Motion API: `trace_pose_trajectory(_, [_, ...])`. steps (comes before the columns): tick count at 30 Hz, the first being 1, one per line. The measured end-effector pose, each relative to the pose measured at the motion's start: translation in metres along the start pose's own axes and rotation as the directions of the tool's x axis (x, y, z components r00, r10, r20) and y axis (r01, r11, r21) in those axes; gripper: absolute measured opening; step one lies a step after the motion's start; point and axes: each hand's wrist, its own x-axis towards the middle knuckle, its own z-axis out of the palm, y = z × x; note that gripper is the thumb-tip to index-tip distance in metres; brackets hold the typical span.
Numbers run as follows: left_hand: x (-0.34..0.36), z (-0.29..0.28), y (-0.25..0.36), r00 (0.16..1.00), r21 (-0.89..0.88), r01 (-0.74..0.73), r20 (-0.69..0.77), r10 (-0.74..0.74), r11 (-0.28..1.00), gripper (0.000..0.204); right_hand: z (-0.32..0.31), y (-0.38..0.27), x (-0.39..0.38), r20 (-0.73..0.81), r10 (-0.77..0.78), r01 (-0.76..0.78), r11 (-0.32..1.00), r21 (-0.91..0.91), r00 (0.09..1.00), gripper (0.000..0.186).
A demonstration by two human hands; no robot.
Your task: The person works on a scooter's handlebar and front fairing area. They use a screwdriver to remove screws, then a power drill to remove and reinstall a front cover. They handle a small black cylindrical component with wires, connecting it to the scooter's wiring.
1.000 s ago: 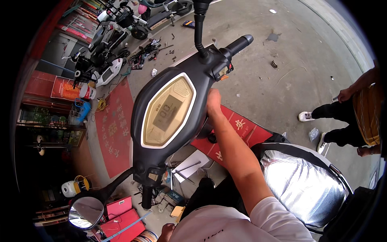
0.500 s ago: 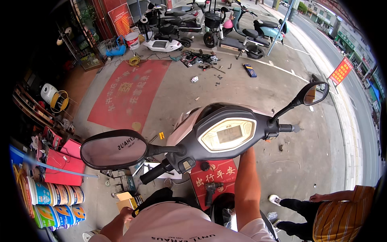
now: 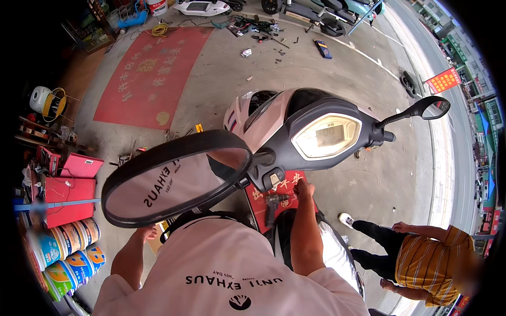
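A pink and black electric scooter (image 3: 311,102) stands in front of me, its lit dashboard (image 3: 328,141) tilted up. My right hand (image 3: 303,190) is closed above the red floor mat (image 3: 258,196), below the dashboard; what it holds, if anything, is hidden. Beside it on the mat lies a dark power drill (image 3: 272,208). My left hand (image 3: 148,233) is low at my side, next to an open cardboard box (image 3: 155,245). The scooter's large left mirror (image 3: 174,190) partly covers that hand, so its grip is unclear. The right mirror (image 3: 435,109) sticks out far right.
A person in a striped orange shirt (image 3: 429,263) stands close on the right. Stacked paint buckets (image 3: 68,247) and a red toolbox (image 3: 68,197) are at the left. A red carpet (image 3: 150,79) lies ahead; scattered parts (image 3: 253,29) and a blue box (image 3: 323,49) lie beyond.
My right hand has come out from under the dashboard, back toward me. My left hand has shifted slightly. The scooter's front now appears turned to the right, its left mirror closer to me.
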Motion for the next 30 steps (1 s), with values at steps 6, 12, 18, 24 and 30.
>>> trace_pose_trajectory(6, [0.125,-0.045,0.15,0.826,-0.091,-0.554,0.064,0.56,0.827,0.029,-0.026,0.114,0.023,0.262,-0.691,0.453,0.106,-0.885,0.673,0.028])
trace_pose_trajectory(12, [0.063,-0.031,0.267,0.671,-0.274,-0.644,0.245,0.7,0.714,0.029,0.043,0.167,-0.157,-0.025,0.12,-0.117,0.869,-0.482,0.992,0.02])
trace_pose_trajectory(18, [0.001,0.039,0.4,0.312,-0.012,-0.934,0.462,0.83,0.358,0.038,0.07,0.272,-0.164,0.248,0.086,-0.067,0.994,-0.084,0.965,0.015])
trace_pose_trajectory(24, [0.04,0.017,0.551,0.421,0.104,-0.894,0.527,0.739,0.435,0.021,0.213,0.019,-0.297,-0.261,-0.768,0.481,0.587,-0.652,0.584,0.034])
trace_pose_trajectory(30, [0.177,-0.158,0.602,0.856,0.69,-0.516,0.392,0.336,0.508,0.024,0.302,-0.123,-0.281,-0.482,-0.757,0.511,0.654,-0.558,0.442,0.053])
